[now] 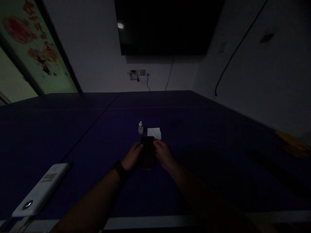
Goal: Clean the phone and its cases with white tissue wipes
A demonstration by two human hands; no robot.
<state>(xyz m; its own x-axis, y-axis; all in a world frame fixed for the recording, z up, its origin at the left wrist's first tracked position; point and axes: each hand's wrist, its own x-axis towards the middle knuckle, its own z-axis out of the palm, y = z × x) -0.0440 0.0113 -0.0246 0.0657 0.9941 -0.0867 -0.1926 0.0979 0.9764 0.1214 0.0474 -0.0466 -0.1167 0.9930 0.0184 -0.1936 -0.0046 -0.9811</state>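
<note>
A dark smartphone [148,153] is held between both hands above the blue table [97,194], its screen black. My left hand [132,156] grips its left edge, thumb on the front; a dark band circles that wrist. On the opposite edge, my right hand [164,154] is closed the same way. Just beyond the phone lies a folded white cloth or paper [154,132], partly hidden behind the phone's top. To its left stands a small clear bottle [140,128] with a white cap.
A white power bank [42,189] with cables lies at the near left. A dark flat object [272,170] and something yellow [291,140] are at the right. On the back wall hang a large screen [167,29] and sockets [141,72] with wires. The room is dim.
</note>
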